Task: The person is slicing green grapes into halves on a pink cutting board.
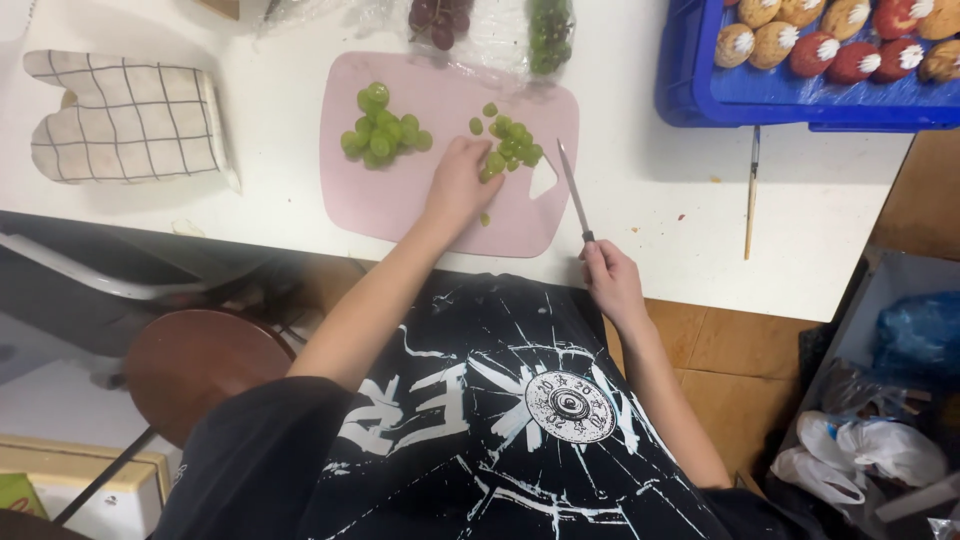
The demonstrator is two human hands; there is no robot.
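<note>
Your left hand (458, 185) rests fingers-down on the pink cutting board (400, 200) in the upper middle of the frame, fingertips touching the loose pile of cut green grapes (510, 145); whether that grip pinches one grape you cannot tell. Your right hand (608, 280) is closed around the handle of a thin knife (572, 185), whose blade lies over the board's right edge, tip pointing up the frame.

The risk here, as a judgement: the blade sits just beside your left fingers, so a slip on a round, wet grape could nick them. A stray piece (485, 218) near the board's lower edge could roll off the counter (660, 200).

The whole grapes (382, 128) sit bunched at the board's upper left. Above the board, clear plastic wrapping (500, 30) holds dark and green grapes (no label shows). At upper right, a blue crate (700, 95) carries round cakes in brown and red with white tops. A checked oven mitt (125, 115) lies at upper left.
</note>
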